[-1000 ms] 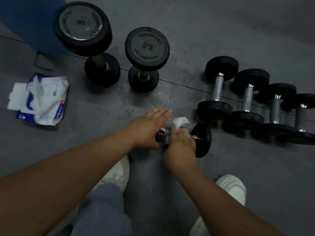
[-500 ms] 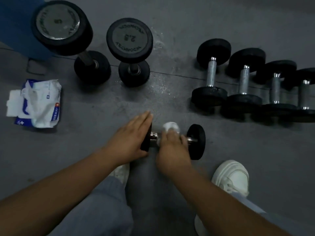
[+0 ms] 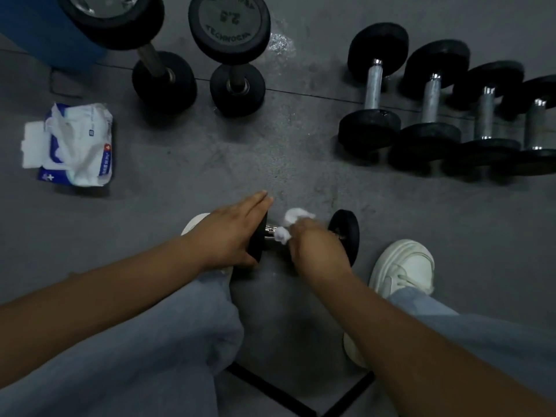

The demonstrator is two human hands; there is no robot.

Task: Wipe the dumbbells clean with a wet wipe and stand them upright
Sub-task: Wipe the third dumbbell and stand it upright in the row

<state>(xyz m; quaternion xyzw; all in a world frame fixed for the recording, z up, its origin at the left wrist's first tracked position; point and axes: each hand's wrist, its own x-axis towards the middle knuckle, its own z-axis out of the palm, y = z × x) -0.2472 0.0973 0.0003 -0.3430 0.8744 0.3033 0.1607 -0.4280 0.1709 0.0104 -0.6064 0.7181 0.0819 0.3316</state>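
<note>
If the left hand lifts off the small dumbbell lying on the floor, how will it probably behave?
The small dumbbell lies on its side on round ends, so it may roll across the floor. The left hand pressing flat on one end probably steadies it. Its metal handle suggests it is heavy for its size.

Open floor (image 3: 240, 164) mid-frame; wipes pack (image 3: 75, 145) left, upright dumbbells (image 3: 231, 55) up top, lying row (image 3: 427, 115) crowding upper right
</note>
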